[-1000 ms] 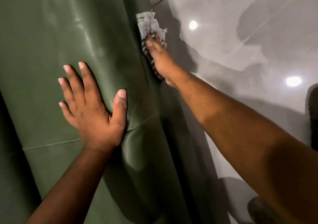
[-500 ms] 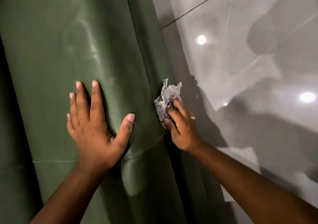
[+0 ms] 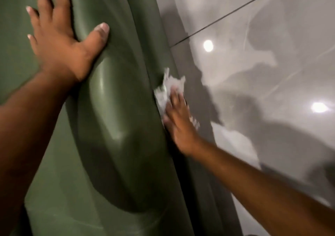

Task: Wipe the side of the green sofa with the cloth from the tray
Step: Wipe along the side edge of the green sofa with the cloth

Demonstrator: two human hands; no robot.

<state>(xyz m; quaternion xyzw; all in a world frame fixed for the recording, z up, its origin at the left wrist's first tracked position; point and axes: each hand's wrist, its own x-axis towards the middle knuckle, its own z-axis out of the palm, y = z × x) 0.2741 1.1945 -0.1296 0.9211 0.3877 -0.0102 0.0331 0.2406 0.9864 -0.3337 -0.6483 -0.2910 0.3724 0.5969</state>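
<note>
Just right of the frame's centre, one crumpled white cloth [image 3: 167,89] is pressed against the side of the green sofa [image 3: 117,118], its long axis running from upper right toward lower left along the sofa's edge, a ragged corner pointing up. The right hand [image 3: 178,121] lies flat over its lower part, fingers [image 3: 175,99] stretched toward the upper left and holding the cloth to the leather (hand and cloth are blurred, so the grip's finer detail is unclear). The one sofa fills the left half of the frame, a rounded bulge in its lower middle. In the upper left, the left hand [image 3: 61,41] rests open and spread on the leather, holding nothing. Two bright light reflections show on the glossy grey floor [image 3: 262,72] at right.
</note>
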